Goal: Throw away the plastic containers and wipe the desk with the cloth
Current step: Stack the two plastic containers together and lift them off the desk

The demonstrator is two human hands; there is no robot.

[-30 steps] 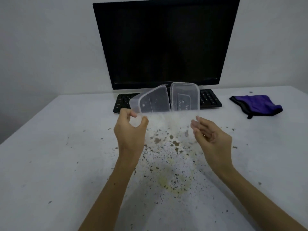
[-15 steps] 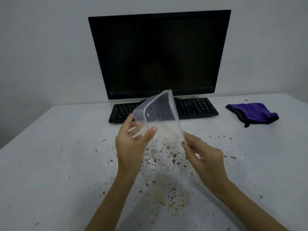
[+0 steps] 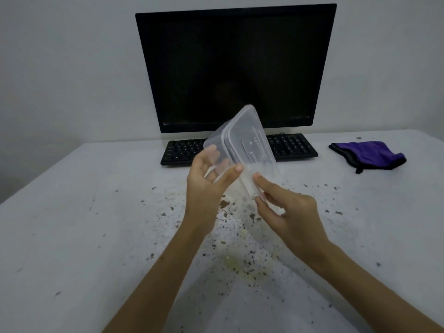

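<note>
A person's two bare hands hold clear plastic containers [image 3: 242, 150] in the air, just in front of a black keyboard [image 3: 292, 147] that sits on a white bench [image 3: 72, 224]. The containers appear nested one inside the other and are tilted steeply, one end pointing up toward the dark monitor [image 3: 235, 68] behind the keyboard. How many pieces are in the stack cannot be told for certain, since the plastic is see-through.

The left hand [image 3: 206, 186] cradles the lower left side of the containers, fingers curled behind the plastic and thumb pressed on the front. The right hand [image 3: 286, 212] pinches the lower right edge between thumb and fingertips. Both hands are clamped on the containers, close together.

Nearer the viewer than the keyboard, the bench is littered with dark crumbs [image 3: 223, 204] and a yellowish smear [image 3: 231, 261]. A purple cloth [image 3: 370, 155] lies crumpled to the right of the keyboard, well apart from the hands and untouched.

As for progress, the task looks to be in its early part. The containers seem gathered and lifted off the bench, but they are not yet thrown away, and no bin is in view. The wiping is not begun: the mess remains and the cloth must be picked up afterwards.
</note>
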